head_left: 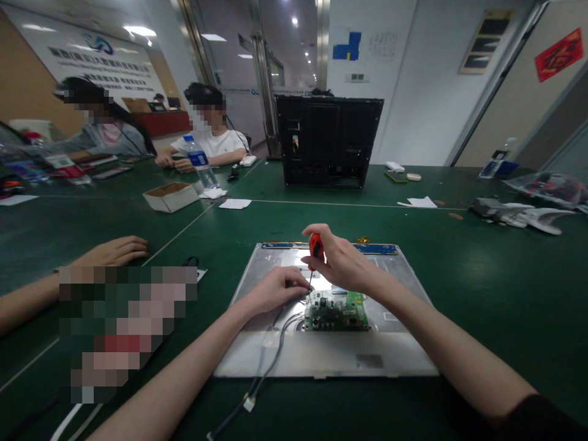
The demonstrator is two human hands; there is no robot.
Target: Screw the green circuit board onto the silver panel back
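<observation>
My right hand (337, 257) is closed around the red and black handle of a screwdriver (316, 246), held nearly upright. Its thin shaft runs down to the upper left corner of a green circuit board (337, 311). My left hand (278, 288) is low over the metal panel (404, 352), fingers curled together by the screwdriver's tip; what they pinch, if anything, is hidden. The board lies on this silvery panel, which has a blue strip along its far edge. Grey cables (281, 343) run from the board's left side over the panel's near edge.
A black monitor housing (328, 138) stands at the back. Left of it are a small open box (171, 197) and a water bottle (201, 160). Another person's hand (108, 251) rests on the green table at left. Plastic-wrapped parts (519, 214) lie at right.
</observation>
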